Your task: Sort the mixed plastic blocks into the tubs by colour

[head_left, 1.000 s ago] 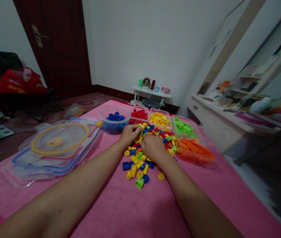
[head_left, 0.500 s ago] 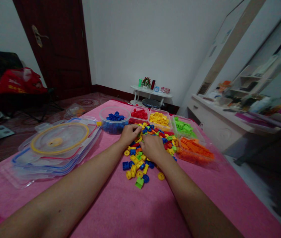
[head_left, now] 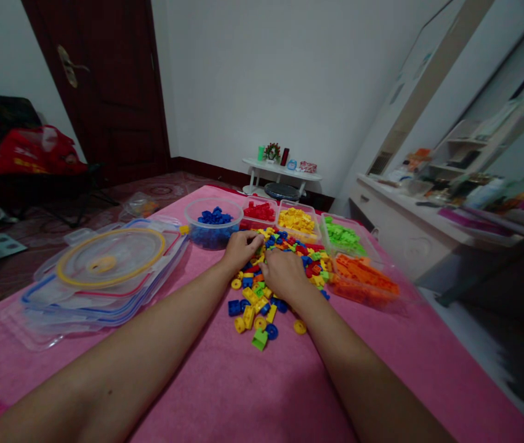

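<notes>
The pile (head_left: 251, 295) of bricks lies on the cloth (head_left: 252, 394), partly under both hands. At its left edge, the left hand (head_left: 242, 249) is half curled; over its middle, the right hand (head_left: 284, 269) is palm down, fingertips hidden. Whether either has hold of a brick, I cannot tell. So close together, the hands could bump and scatter loose bricks. The yellow wheel (head_left: 300, 327) at the pile's near right lies just beside the right forearm (head_left: 349, 363); a sideways sweep could knock it off. The open tub (head_left: 193, 229) behind the pile's left could tip if the left hand pushed back, spilling blue into the mix
</notes>
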